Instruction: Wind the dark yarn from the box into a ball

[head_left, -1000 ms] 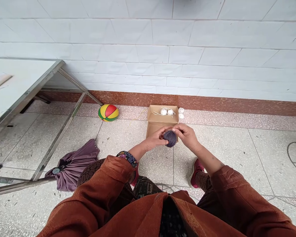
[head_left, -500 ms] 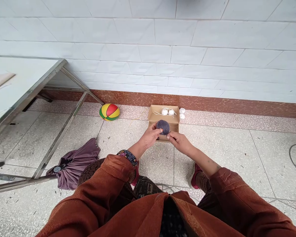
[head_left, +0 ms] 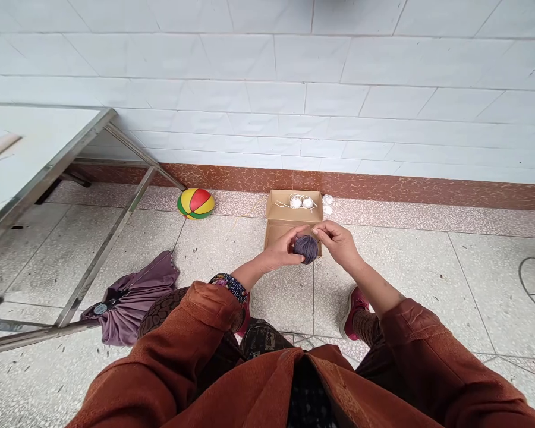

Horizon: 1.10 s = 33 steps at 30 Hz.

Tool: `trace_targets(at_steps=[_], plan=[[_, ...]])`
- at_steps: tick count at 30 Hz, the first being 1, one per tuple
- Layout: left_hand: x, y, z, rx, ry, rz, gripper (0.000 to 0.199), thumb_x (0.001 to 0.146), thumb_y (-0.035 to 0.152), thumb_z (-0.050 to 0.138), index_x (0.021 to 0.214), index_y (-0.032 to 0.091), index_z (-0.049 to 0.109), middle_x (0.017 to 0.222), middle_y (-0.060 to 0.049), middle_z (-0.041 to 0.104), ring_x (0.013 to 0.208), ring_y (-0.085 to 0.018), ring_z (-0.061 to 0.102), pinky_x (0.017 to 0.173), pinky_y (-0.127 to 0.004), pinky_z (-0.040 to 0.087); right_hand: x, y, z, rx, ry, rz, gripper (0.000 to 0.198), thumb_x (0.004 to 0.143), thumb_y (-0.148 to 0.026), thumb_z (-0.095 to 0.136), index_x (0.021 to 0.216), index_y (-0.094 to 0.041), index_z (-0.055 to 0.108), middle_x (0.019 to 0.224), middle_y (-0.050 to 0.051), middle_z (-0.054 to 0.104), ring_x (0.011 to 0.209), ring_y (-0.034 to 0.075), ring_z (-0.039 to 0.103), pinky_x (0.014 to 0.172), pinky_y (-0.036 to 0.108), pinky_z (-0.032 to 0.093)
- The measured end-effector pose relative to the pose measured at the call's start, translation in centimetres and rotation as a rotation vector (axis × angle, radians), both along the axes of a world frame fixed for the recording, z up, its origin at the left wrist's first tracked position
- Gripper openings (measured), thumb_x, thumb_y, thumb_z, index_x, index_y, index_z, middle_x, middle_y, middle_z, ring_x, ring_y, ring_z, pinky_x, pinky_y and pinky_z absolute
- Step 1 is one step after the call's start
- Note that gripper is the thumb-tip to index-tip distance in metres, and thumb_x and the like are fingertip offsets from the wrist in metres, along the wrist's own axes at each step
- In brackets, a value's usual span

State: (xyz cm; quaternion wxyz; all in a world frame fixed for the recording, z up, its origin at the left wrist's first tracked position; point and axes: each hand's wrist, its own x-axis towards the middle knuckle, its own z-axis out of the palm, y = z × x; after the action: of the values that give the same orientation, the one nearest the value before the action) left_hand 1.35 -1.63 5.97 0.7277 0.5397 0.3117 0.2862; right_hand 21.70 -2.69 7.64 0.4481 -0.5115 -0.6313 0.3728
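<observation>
A dark grey-purple ball of yarn (head_left: 306,249) sits in the grip of my left hand (head_left: 283,249), thumb on the near side and fingers on the far side. My right hand (head_left: 337,242) is pinched closed just above and right of the ball, at what looks like its yarn strand, though the strand is too thin to follow. Beneath both hands an open cardboard box (head_left: 271,229) lies on the floor, partly hidden by them. Two white yarn balls (head_left: 302,203) with loose ends rest in its raised lid part.
Two more white balls (head_left: 327,205) are right of the box, by the wall. A colourful ball (head_left: 196,203) lies to the left. A folded purple umbrella (head_left: 138,291) is near a metal-framed table (head_left: 71,148). A dark cable (head_left: 528,285) curves at far right.
The yarn ball and my left hand have shifted right and nearer to me. My right hand has moved from the ball's lower right up to its upper right.
</observation>
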Motion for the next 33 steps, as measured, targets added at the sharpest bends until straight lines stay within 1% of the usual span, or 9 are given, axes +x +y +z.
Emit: trace_targets(at_steps=[2, 5, 13, 19, 23, 25, 27, 30, 33], plan=[[0.0, -0.2, 0.3, -0.047, -0.131, -0.042, 0.086, 0.068, 0.022, 0.08, 0.146, 0.029, 0.046, 0.13, -0.01, 0.06, 0.118, -0.027, 0.057, 0.1, -0.04, 0.043, -0.2, 0.1, -0.8, -0.055, -0.03, -0.002, 0.021, 0.089, -0.038, 0.059, 0.079, -0.021, 0.064, 0.072, 0.001, 0.062, 0.066, 0.016, 0.054, 0.067, 0.028, 0.044], [0.0, -0.3, 0.6, -0.127, -0.266, -0.017, 0.076, 0.068, 0.023, 0.082, 0.139, 0.026, 0.055, 0.135, -0.01, 0.059, 0.122, -0.027, 0.055, 0.101, -0.038, 0.041, -0.6, -0.1, -1.7, -0.13, -0.059, 0.026, 0.025, 0.092, -0.04, 0.052, 0.079, -0.021, 0.062, 0.071, 0.0, 0.06, 0.065, 0.016, 0.053, 0.064, 0.027, 0.042], [0.0, 0.0, 0.7, -0.315, -0.375, 0.25, 0.049, 0.067, 0.021, 0.081, 0.114, 0.017, 0.068, 0.111, -0.009, 0.069, 0.102, -0.021, 0.063, 0.094, -0.035, 0.045, -1.1, -0.7, -3.1, -0.109, -0.175, 0.118, 0.022, 0.093, -0.033, 0.048, 0.079, -0.021, 0.059, 0.076, 0.001, 0.063, 0.073, 0.017, 0.058, 0.069, 0.027, 0.043], [0.1, 0.8, 0.1, -0.263, -0.333, 0.471, 0.045, 0.066, 0.018, 0.079, 0.109, 0.019, 0.063, 0.107, -0.004, 0.068, 0.101, -0.017, 0.062, 0.097, -0.035, 0.044, -1.7, -1.5, -2.6, -0.068, -0.239, 0.255, 0.022, 0.098, -0.032, 0.049, 0.084, -0.021, 0.062, 0.078, 0.001, 0.064, 0.073, 0.016, 0.059, 0.071, 0.027, 0.044], [-0.1, 1.2, -0.5, -0.109, -0.104, 0.558, 0.048, 0.065, 0.018, 0.077, 0.11, 0.019, 0.061, 0.106, -0.003, 0.066, 0.1, -0.018, 0.061, 0.096, -0.034, 0.044, -1.9, -2.1, -1.2, 0.024, -0.244, 0.445, 0.022, 0.1, -0.033, 0.049, 0.089, -0.021, 0.064, 0.082, 0.002, 0.065, 0.075, 0.016, 0.061, 0.073, 0.027, 0.047], [-0.1, 1.1, -0.6, -0.042, 0.021, 0.52, 0.051, 0.065, 0.018, 0.077, 0.113, 0.018, 0.06, 0.106, -0.004, 0.067, 0.1, -0.019, 0.061, 0.097, -0.035, 0.044, -1.7, -2.1, -0.4, 0.082, -0.221, 0.486, 0.022, 0.101, -0.035, 0.049, 0.093, -0.022, 0.065, 0.084, 0.002, 0.067, 0.077, 0.016, 0.062, 0.074, 0.028, 0.048], [0.0, 0.9, -0.5, -0.003, 0.092, 0.423, 0.055, 0.064, 0.019, 0.078, 0.116, 0.018, 0.06, 0.109, -0.005, 0.067, 0.102, -0.02, 0.062, 0.098, -0.036, 0.044, -1.3, -1.8, 0.3, 0.132, -0.191, 0.445, 0.022, 0.101, -0.035, 0.05, 0.094, -0.023, 0.067, 0.086, 0.003, 0.069, 0.079, 0.016, 0.063, 0.075, 0.029, 0.049], [0.2, 0.5, -0.2, 0.009, 0.1, 0.234, 0.061, 0.062, 0.02, 0.081, 0.12, 0.018, 0.062, 0.116, -0.008, 0.066, 0.107, -0.024, 0.062, 0.099, -0.039, 0.044, -0.5, -0.9, 0.6, 0.183, -0.161, 0.273, 0.022, 0.1, -0.036, 0.051, 0.092, -0.023, 0.068, 0.088, 0.004, 0.071, 0.084, 0.019, 0.065, 0.079, 0.032, 0.05], [0.3, 0.0, 0.2, -0.026, -0.002, 0.064, 0.066, 0.065, 0.02, 0.081, 0.128, 0.02, 0.06, 0.126, -0.01, 0.064, 0.116, -0.027, 0.059, 0.103, -0.041, 0.042, 0.0, -0.1, 0.0, 0.165, -0.173, 0.091, 0.021, 0.098, -0.035, 0.053, 0.089, -0.023, 0.068, 0.086, 0.005, 0.07, 0.084, 0.02, 0.064, 0.079, 0.033, 0.05]])
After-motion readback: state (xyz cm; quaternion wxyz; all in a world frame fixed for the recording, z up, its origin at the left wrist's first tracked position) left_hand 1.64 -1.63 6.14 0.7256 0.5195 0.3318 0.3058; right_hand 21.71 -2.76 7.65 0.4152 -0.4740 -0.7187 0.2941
